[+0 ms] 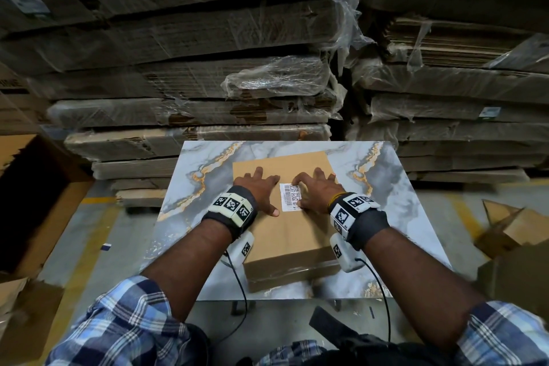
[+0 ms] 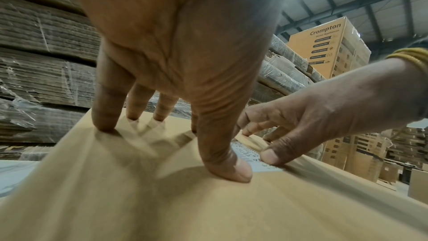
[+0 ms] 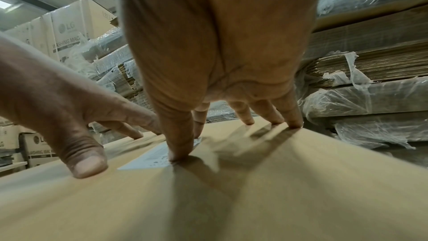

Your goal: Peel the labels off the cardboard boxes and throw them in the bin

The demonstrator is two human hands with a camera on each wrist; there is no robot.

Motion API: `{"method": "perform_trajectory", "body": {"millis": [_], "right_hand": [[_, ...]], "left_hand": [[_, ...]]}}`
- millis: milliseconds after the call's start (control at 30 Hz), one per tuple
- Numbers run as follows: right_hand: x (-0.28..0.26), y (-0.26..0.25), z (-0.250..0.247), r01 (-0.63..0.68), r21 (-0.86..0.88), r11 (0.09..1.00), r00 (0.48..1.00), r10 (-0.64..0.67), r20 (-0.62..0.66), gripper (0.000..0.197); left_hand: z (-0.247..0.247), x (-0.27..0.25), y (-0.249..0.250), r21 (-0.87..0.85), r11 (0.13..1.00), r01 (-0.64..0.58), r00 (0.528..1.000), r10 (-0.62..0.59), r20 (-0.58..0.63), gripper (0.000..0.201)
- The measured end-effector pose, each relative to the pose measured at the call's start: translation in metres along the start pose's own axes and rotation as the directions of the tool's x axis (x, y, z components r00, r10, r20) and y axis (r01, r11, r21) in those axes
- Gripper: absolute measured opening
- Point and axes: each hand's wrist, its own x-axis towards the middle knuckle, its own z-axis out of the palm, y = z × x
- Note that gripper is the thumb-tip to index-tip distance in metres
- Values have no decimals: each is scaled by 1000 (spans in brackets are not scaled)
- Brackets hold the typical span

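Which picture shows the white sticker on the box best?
The head view: the label lies whole and flat on the cardboard box, its barcodes visible between both hands. The left wrist view shows only a blurred sliver; the right wrist view shows it slanted, partly under a thumb.

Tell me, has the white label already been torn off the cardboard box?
No, the label lies flat on top of the box, between the left hand and the right hand.

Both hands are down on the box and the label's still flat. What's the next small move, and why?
Probably pick up the label's near right corner with the right hand's thumb. The label lies flat on the cardboard box, no edge lifted; that thumb already rests at its edge, while the left hand presses the box beside it, steadying it.
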Motion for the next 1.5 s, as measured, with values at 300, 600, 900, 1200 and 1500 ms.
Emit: {"method": "perform_trajectory", "body": {"millis": [300, 600, 900, 1200, 1500], "right_hand": [[1, 1, 1, -2, 16, 1000, 1000, 2, -11, 53], [1, 0, 1, -3, 14, 1000, 1000, 3, -2, 53], [1, 1, 2, 3, 27, 1000, 1000, -3, -15, 50], [1, 1, 2, 2, 38, 999, 1000, -2, -17, 49], [1, 1, 3, -4, 44, 999, 1000, 5, -27, 49]], "left_hand": [[0, 1, 1, 1, 1000, 3, 1000, -3, -4, 102], [-1, 0, 1, 8, 1000, -1, 1000, 1, -2, 101], [0, 0, 0, 6, 1000, -2, 1000, 2, -1, 101], [-1, -1, 0, 6, 1000, -3, 1000, 3, 3, 102], [-1, -2, 0, 9, 1000, -6, 1000, 6, -12, 101]]}}
